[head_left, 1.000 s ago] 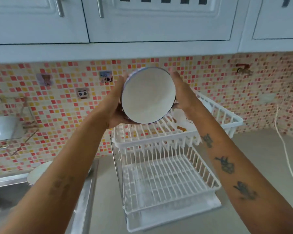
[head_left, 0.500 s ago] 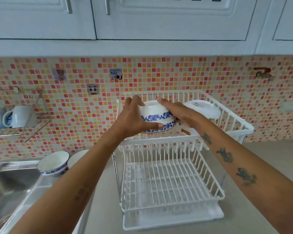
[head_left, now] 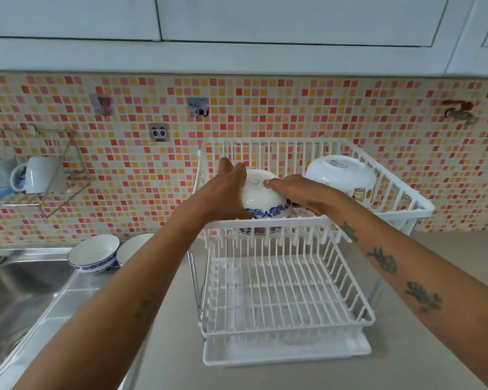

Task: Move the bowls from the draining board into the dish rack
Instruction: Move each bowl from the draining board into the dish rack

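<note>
A white bowl with a blue flower band [head_left: 261, 198] sits upside down in the upper tier of the white two-tier dish rack [head_left: 293, 222]. My left hand [head_left: 226, 190] grips its left side and my right hand [head_left: 296, 190] lies on its right side. A larger white bowl with a cartoon print [head_left: 340, 175] rests upside down at the tier's right. Two blue-rimmed bowls stand upright on the steel draining board [head_left: 76, 288]: one bowl [head_left: 93, 253] in full view, the second bowl [head_left: 133, 247] partly behind my left forearm.
The rack's lower tier [head_left: 282, 294] holds nothing and stands on a white drip tray. A steel sink [head_left: 14, 288] lies at the left. A wire wall shelf with a white mug [head_left: 35, 174] hangs on the mosaic tiles. White cupboards hang overhead. Grey counter extends to the right.
The bowl went from facing me, held high, to turned upside down and lowered into the rack's upper tier. Both hands came down with it.
</note>
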`<action>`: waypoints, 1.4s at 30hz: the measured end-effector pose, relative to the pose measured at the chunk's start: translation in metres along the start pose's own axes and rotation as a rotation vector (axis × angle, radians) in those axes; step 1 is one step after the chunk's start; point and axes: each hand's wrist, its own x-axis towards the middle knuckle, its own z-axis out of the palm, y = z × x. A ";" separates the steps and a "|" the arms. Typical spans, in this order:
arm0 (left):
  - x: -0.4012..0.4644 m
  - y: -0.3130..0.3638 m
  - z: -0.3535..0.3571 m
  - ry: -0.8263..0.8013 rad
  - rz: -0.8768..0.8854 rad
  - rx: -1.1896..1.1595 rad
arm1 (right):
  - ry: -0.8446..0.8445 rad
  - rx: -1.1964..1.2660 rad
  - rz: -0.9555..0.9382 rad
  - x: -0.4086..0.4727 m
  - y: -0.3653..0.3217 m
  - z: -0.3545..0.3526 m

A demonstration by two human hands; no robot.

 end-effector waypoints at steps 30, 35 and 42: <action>-0.122 -0.226 -0.093 0.063 -0.641 -1.049 | 0.434 0.363 -0.854 -0.026 -0.181 0.204; -0.162 -0.308 -0.058 0.097 -0.920 -1.225 | 0.139 0.355 -0.630 0.033 -0.190 0.284; -0.187 -0.380 0.021 -0.049 -1.186 -1.370 | -0.032 0.363 0.031 0.131 -0.130 0.367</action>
